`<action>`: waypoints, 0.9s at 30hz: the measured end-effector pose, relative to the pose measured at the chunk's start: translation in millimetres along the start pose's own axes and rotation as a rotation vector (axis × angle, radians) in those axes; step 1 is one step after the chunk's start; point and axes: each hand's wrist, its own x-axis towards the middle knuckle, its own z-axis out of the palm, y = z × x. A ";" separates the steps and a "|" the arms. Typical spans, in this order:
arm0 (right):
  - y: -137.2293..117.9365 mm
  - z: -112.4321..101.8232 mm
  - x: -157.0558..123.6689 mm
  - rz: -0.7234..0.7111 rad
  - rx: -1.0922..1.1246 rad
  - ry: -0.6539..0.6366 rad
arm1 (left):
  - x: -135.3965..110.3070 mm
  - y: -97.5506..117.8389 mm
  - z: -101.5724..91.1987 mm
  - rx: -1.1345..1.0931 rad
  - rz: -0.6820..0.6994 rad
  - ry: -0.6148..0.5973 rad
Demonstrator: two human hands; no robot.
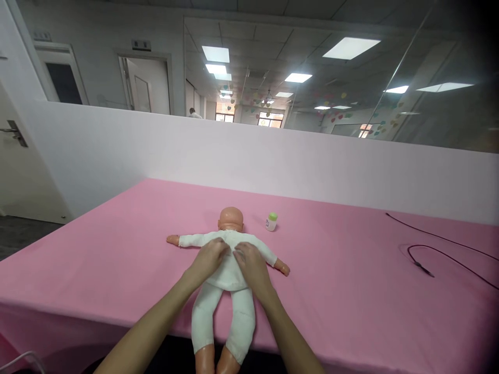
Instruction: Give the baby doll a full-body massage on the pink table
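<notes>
A baby doll (230,270) lies on its back on a pink-covered table (343,270), its head away from me and its arms spread. It wears a white long-sleeved garment (228,275) and white leggings. My left hand (206,261) rests on the doll's chest, its fingers at the garment's centre front. My right hand (251,269) lies on the other side of the chest, its fingertips close to my left fingers. Whether either hand pinches the cloth is hidden. A small white bottle with a green cap (272,222) stands beyond the doll's right shoulder, out of reach of contact.
A thin black cable (436,254) lies in loops on the right of the pink cover. A low white wall (273,161) runs behind the table. Beyond its glass partition, a person (194,113) stands far off. A door with a metal handle (15,133) is at the left.
</notes>
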 end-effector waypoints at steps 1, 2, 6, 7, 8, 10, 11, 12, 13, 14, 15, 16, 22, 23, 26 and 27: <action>4.0 4.3 10.3 -0.007 -0.019 0.061 | 11.2 -5.1 2.2 0.030 -0.024 0.057; 8.0 10.3 19.8 -0.013 -0.047 0.094 | 21.5 -9.5 6.3 0.077 -0.051 0.091; 21.8 36.9 47.6 0.027 -0.183 0.055 | 49.3 -18.3 26.8 0.268 -0.184 0.052; 24.0 41.2 52.0 0.052 -0.222 0.035 | 52.8 -18.4 29.7 0.291 -0.203 0.022; 25.3 44.0 55.2 0.078 -0.262 0.015 | 55.2 -17.8 31.1 0.305 -0.214 -0.009; 25.9 45.5 57.7 0.111 -0.331 -0.017 | 56.2 -14.6 30.0 0.320 -0.222 -0.055; 25.2 44.5 56.6 0.110 -0.351 -0.021 | 54.7 -12.1 28.3 0.321 -0.219 -0.067; 23.9 43.0 53.9 0.097 -0.358 -0.014 | 51.7 -9.1 26.4 0.322 -0.206 -0.065; 22.4 41.2 49.8 0.076 -0.353 0.003 | 47.4 -5.8 24.7 0.327 -0.184 -0.052; 20.6 39.7 44.4 0.053 -0.332 0.026 | 42.0 -2.5 23.7 0.334 -0.151 -0.029; 18.8 38.6 38.3 0.032 -0.299 0.047 | 36.0 0.8 23.5 0.337 -0.114 0.001; 17.2 38.1 32.2 0.016 -0.260 0.060 | 29.8 3.6 24.1 0.333 -0.082 0.027; 10.4 43.3 22.9 0.077 -0.208 -0.053 | 17.9 8.5 30.3 0.145 -0.148 -0.035; 9.3 43.4 25.1 0.106 -0.231 -0.069 | 19.8 7.8 29.0 0.130 -0.162 -0.041; 5.7 39.8 24.9 0.122 -0.265 -0.057 | 20.8 5.6 20.2 0.098 -0.162 -0.044; 4.2 37.8 21.1 0.102 -0.264 -0.036 | 18.2 5.0 16.7 0.082 -0.149 -0.052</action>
